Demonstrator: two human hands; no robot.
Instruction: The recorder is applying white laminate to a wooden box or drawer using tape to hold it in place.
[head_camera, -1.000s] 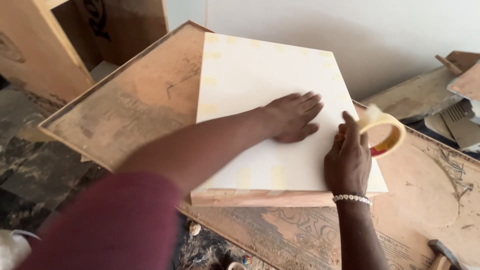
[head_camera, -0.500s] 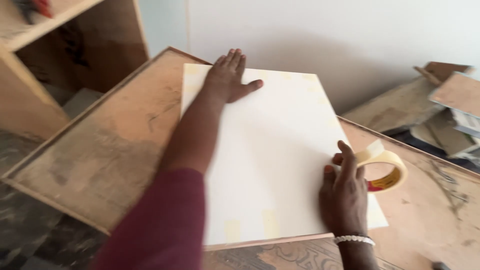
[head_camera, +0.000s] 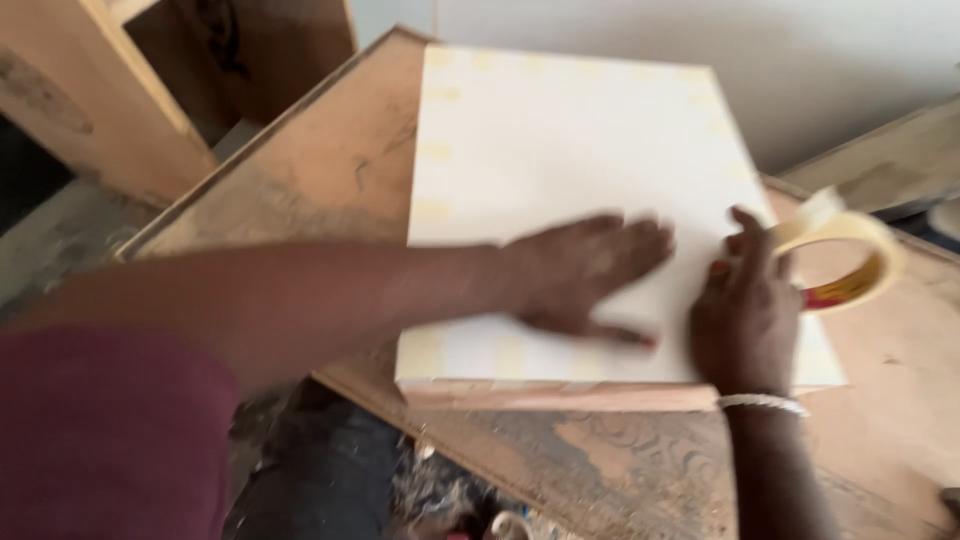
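White board (head_camera: 560, 150) lay on the plywood table (head_camera: 300, 180); the left hand (head_camera: 585, 275), flat and open, had slid back from its far edge, nearer the right hand (head_camera: 745, 315) gripping the tape roll (head_camera: 845, 260).

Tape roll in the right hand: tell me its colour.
The tape roll is pale cream-yellow, with a red inner core; the head view shows it, held in the right hand.

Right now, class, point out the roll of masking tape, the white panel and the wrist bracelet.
roll of masking tape (head_camera: 880, 250): head view, on the roll's outer rim at right.
white panel (head_camera: 560, 140): head view, on its bare upper face.
bracelet (head_camera: 762, 402): head view, on the band across the right wrist.
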